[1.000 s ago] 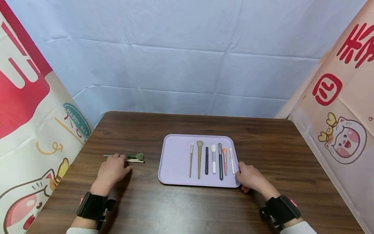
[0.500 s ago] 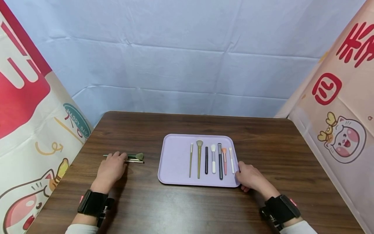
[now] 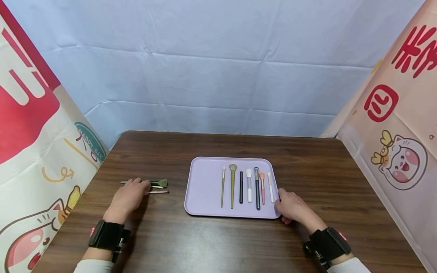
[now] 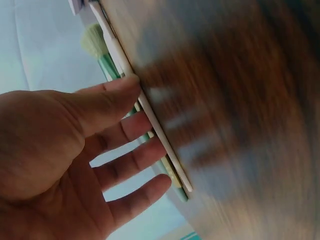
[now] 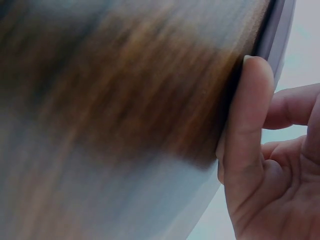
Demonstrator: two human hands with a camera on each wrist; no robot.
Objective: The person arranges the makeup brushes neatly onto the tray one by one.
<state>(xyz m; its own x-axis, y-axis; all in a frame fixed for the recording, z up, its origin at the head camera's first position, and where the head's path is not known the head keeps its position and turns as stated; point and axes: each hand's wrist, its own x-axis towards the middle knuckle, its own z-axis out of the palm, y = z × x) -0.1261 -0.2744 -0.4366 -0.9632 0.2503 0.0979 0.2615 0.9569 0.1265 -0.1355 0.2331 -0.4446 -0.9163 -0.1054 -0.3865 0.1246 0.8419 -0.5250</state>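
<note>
My left hand (image 3: 128, 199), at the table's left, pinches a slim pale makeup brush (image 3: 158, 192) between thumb and fingers. The left wrist view shows the pale handle (image 4: 165, 137) slanting under the thumb tip, the other fingers spread behind it. Just beyond lie a green brush (image 3: 163, 183) with a fluffy head and another light thin brush (image 3: 157, 187), both partly hidden by the hand. My right hand (image 3: 293, 206) grips the front right corner of a lilac tray (image 3: 205, 185). In the right wrist view its thumb (image 5: 250, 110) lies along the tray's edge.
Several brushes lie side by side on the tray's middle and right, from a thin olive one (image 3: 223, 187) to a white one (image 3: 271, 187); a black one (image 3: 241, 187) is among them. A pale blue cloth (image 3: 218, 76) hangs behind the wooden table (image 3: 218, 242), with printed sheets on both sides.
The pale brush has come away from the other two, slightly toward the near edge, as the left hand draws it. The right hand and the tray stay in place.
</note>
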